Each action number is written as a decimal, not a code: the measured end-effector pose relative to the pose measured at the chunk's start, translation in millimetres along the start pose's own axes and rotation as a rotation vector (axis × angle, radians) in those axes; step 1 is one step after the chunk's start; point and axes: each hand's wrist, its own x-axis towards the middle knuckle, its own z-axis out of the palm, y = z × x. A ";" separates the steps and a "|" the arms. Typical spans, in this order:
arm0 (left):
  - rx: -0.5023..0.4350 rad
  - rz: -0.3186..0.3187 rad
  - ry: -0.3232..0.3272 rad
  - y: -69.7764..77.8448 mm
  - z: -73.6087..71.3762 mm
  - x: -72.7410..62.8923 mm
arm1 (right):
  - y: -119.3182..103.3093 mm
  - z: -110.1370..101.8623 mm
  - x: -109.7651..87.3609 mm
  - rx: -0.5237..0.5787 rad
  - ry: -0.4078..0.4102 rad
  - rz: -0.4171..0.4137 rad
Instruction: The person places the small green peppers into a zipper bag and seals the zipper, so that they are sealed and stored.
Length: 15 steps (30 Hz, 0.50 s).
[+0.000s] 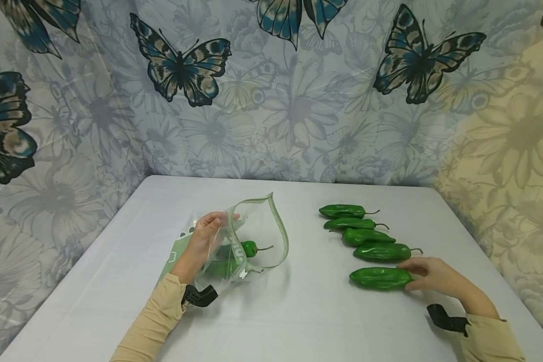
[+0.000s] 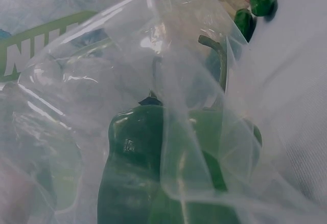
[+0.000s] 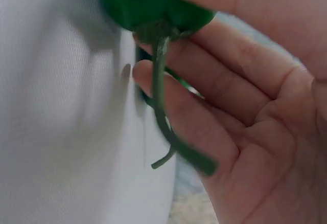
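My left hand [image 1: 206, 235] grips a clear zip bag [image 1: 277, 221] by its side, and the bag's green-edged mouth gapes to the right. Inside the bag lie green chili peppers [image 1: 250, 248]; through the plastic, the left wrist view shows their smooth bodies [image 2: 134, 152] and a curved stem. At the right of the table, my right hand [image 1: 436, 275] pinches the stem end of the nearest green chili pepper [image 1: 380, 278], thumb on one side and fingers on the other. This pepper lies on the table, its stem [image 3: 159, 91] hanging past the palm in the right wrist view.
Several more green chili peppers [image 1: 382, 252] lie in a loose row behind the held one. A white cloth covers the table [image 1: 317, 322]. Butterfly-patterned fabric [image 1: 294, 110] hangs behind it and along the left side.
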 end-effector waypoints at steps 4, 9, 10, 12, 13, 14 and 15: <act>-0.017 -0.003 -0.001 -0.7 -0.9 0.0 | 1.0 3.1 1.7 0.018 0.027 -0.025; -0.017 -0.023 0.006 -0.2 -1.3 0.2 | 0.4 5.1 2.1 0.016 0.046 -0.044; -0.013 -0.027 0.012 0.1 -1.2 0.2 | -0.6 5.0 2.2 0.014 0.045 -0.037; -0.005 -0.033 0.020 0.9 -0.8 0.1 | -2.3 4.7 2.5 0.006 0.041 -0.023; -0.005 -0.033 0.023 1.2 -0.6 0.2 | -3.1 4.4 2.8 0.001 0.043 -0.018; -0.008 -0.033 0.024 1.6 -0.3 0.4 | -4.0 4.1 3.2 -0.005 0.050 -0.013; -0.011 -0.032 0.026 1.7 -0.3 0.6 | -4.9 3.7 3.7 -0.008 0.054 -0.009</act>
